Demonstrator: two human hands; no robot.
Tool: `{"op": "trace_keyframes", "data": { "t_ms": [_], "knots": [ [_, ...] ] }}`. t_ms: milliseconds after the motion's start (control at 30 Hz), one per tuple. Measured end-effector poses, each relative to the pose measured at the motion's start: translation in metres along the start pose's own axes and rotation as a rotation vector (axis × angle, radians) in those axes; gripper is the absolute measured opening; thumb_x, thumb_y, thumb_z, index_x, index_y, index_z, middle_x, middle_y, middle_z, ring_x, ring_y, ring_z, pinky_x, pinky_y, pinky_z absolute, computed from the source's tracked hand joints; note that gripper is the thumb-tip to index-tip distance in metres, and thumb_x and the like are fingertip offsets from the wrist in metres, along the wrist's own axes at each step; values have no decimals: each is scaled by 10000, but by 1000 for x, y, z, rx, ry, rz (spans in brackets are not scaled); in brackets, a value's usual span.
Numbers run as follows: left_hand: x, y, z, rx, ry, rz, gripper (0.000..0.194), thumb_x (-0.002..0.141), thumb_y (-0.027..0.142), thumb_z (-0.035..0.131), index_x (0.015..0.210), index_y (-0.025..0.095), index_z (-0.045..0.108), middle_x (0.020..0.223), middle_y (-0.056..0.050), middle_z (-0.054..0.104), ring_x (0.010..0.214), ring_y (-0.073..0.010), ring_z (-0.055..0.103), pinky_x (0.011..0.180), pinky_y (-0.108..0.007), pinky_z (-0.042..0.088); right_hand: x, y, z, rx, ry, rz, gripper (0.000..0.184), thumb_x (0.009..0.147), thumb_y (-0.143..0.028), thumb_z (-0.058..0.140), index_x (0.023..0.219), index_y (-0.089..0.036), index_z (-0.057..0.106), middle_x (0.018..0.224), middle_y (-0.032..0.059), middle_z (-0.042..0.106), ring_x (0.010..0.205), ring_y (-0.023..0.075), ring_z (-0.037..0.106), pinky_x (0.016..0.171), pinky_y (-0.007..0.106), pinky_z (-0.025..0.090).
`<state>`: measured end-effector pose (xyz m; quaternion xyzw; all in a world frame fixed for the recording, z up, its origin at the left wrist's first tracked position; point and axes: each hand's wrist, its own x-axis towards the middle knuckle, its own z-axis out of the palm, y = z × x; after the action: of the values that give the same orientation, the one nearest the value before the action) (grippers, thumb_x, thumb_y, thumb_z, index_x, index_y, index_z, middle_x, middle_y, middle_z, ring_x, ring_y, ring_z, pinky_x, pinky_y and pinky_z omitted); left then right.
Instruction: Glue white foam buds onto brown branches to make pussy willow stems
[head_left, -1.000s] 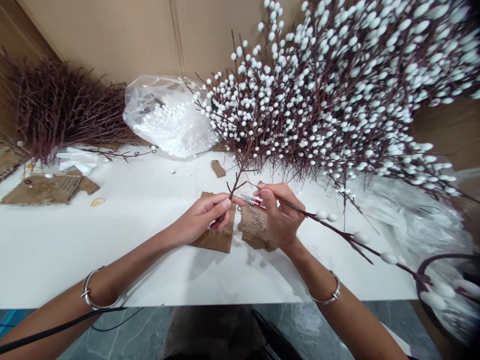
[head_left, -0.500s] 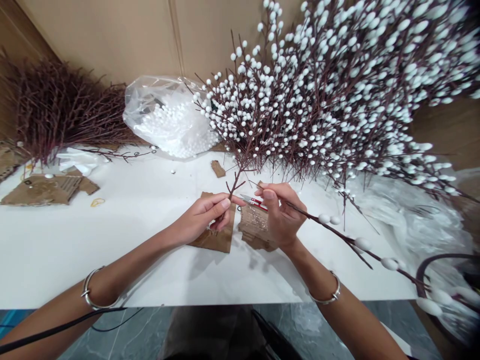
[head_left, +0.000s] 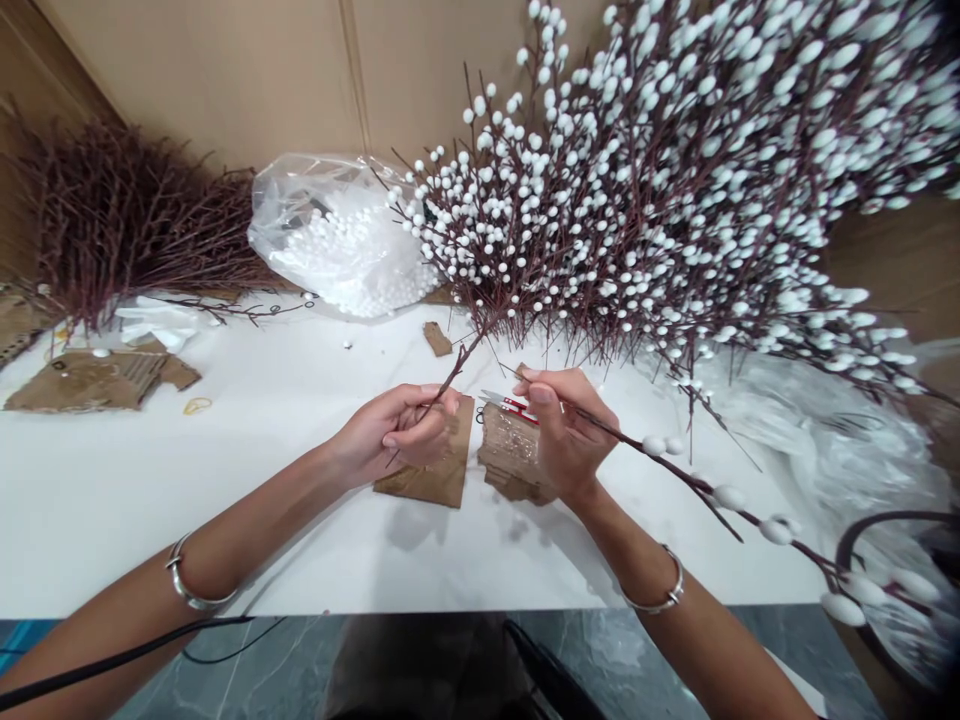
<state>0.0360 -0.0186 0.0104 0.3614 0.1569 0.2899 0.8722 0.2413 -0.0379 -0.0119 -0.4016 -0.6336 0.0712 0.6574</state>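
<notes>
My left hand is closed around a bare brown twig, whose forked upper end points up and away over the table. My right hand pinches the thin end of a brown branch that carries white oval buds and slants down to the right. Between the hands lie small scissors with red handles, resting by a piece of corrugated cardboard with shiny specks on it. Below my left hand is a flatter cardboard piece. The fingers partly hide both stems.
White-budded branches are heaped at the back right. A clear bag of white buds sits at the back middle, and bare brown twigs are piled at the left. Cardboard scraps lie at the left and crumpled clear plastic at the right.
My left fingers have curled in around the twig, which now leans more to the right. My right hand and the budded branch have barely moved.
</notes>
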Motion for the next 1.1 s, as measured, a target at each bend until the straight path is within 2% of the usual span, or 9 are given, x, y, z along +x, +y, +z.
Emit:
{"op": "trace_keyframes", "data": {
  "t_ms": [100, 267, 433, 800, 1100],
  "knots": [
    [0, -1, 2, 25, 2, -15, 286, 969, 262, 413, 829, 160, 641, 386, 89, 182, 379, -88, 125, 393, -195, 197, 2, -3, -1, -13, -16, -35, 112, 911, -253, 649, 953, -300, 742, 754, -28, 739, 680, 150, 642, 690, 350, 521],
    [-1, -4, 5, 168, 36, 12, 244, 993, 293, 458, 908, 147, 634, 418, 76, 328, 395, -74, 210, 411, -177, 236, 3, -6, -1, -20, -20, -40, 160, 918, -249, 643, 1030, -309, 741, 755, -29, 759, 702, 153, 659, 695, 346, 531],
    [-1, -7, 3, 222, 34, 16, 241, 995, 344, 476, 939, 150, 606, 449, 59, 422, 411, -79, 280, 432, -181, 273, 3, -6, -1, -56, -23, -43, 150, 911, -238, 652, 1009, -299, 748, 755, -28, 762, 699, 152, 662, 700, 342, 543],
    [-1, -6, 4, 201, -14, 55, 260, 1022, 272, 395, 957, 142, 610, 453, 54, 436, 415, -71, 296, 446, -170, 292, 6, -9, 0, -126, -52, -85, 154, 913, -201, 641, 988, -279, 752, 826, -5, 776, 756, 163, 679, 708, 344, 563],
    [-1, -5, 4, 197, -13, 59, 277, 1026, 244, 366, 952, 139, 611, 447, 56, 428, 413, -72, 288, 444, -164, 298, 5, -9, -2, -87, -94, -116, 194, 914, -185, 634, 1025, -297, 746, 880, -16, 781, 823, 164, 691, 736, 342, 578]
  ]
}}
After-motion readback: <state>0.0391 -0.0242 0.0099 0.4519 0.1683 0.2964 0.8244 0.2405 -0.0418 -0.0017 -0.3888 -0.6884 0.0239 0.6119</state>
